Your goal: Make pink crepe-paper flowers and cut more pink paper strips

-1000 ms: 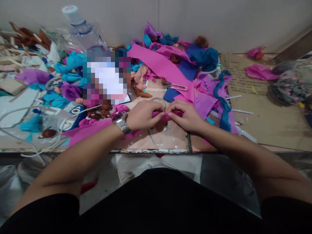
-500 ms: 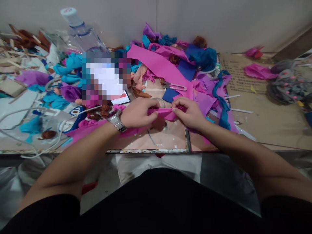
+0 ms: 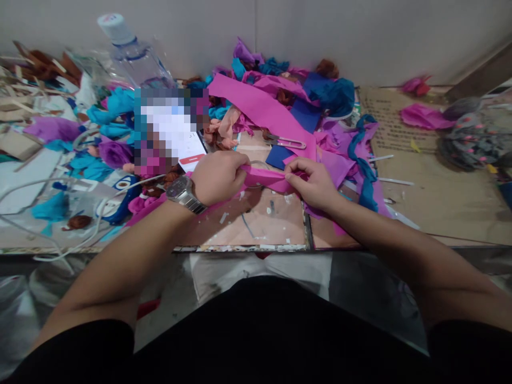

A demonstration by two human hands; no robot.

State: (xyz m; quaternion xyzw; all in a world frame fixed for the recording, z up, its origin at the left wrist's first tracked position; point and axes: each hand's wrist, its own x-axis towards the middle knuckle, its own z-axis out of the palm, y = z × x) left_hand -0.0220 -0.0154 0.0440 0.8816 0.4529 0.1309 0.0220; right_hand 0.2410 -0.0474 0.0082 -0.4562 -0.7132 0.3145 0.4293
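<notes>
A strip of pink crepe paper (image 3: 266, 179) stretches between my two hands, just above the table. My left hand (image 3: 219, 178), with a metal watch (image 3: 185, 194) on its wrist, is closed around the strip's left part. Pinched between thumb and fingers, the right end is in my right hand (image 3: 311, 181); the strip's far end is partly hidden behind my left forearm. Beyond the hands lie thread snips (image 3: 286, 142) and a small dark blue paper piece (image 3: 279, 157). Behind the strip a rounded rim shows, too covered to name.
Crumpled blue, purple and brown paper pieces (image 3: 116, 152) and a white cable (image 3: 98, 216) crowd the left. A phone (image 3: 192, 154), partly blurred, lies near a clear bottle (image 3: 138, 64). A wide pink paper sheet (image 3: 256, 104) lies at the back, cardboard (image 3: 408, 197) at right.
My left hand has moved slightly left and turned its knuckles upward, closing around the strip. More of the strip now shows between the hands. My right hand has barely moved.
</notes>
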